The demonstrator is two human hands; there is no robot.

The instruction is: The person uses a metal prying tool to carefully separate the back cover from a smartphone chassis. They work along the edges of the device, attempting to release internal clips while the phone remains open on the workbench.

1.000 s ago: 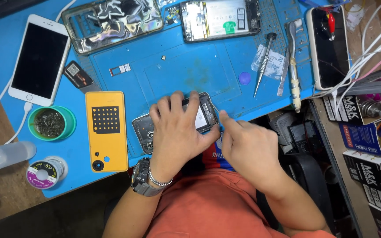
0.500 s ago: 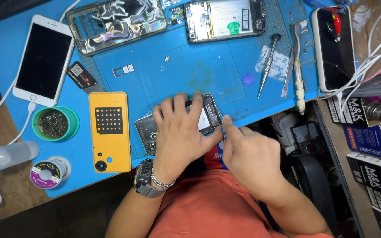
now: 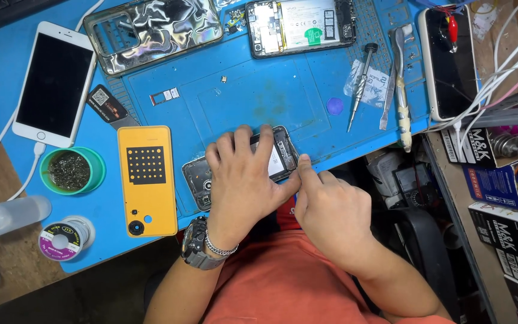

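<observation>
A small opened phone (image 3: 198, 177) with its back off lies at the near edge of the blue work mat (image 3: 253, 102). My left hand (image 3: 244, 180) rests flat on top of it, fingers spread, covering most of it. My right hand (image 3: 331, 210) is at the phone's right end, with the index fingertip pressed against its corner. A watch and a chain bracelet sit on my left wrist.
A yellow phone back (image 3: 147, 180) lies left of the hands. Further off are a white phone (image 3: 55, 84) on a cable, a shiny back cover (image 3: 154, 30), an opened phone (image 3: 301, 27), a screwdriver (image 3: 361, 84), tweezers (image 3: 400, 90), a green pot (image 3: 70, 171), a wire spool (image 3: 61, 240) and boxes (image 3: 499, 180) at the right.
My right hand has slid a little left, its fingertip now against the phone's right corner. My left hand stays pressed on the phone.
</observation>
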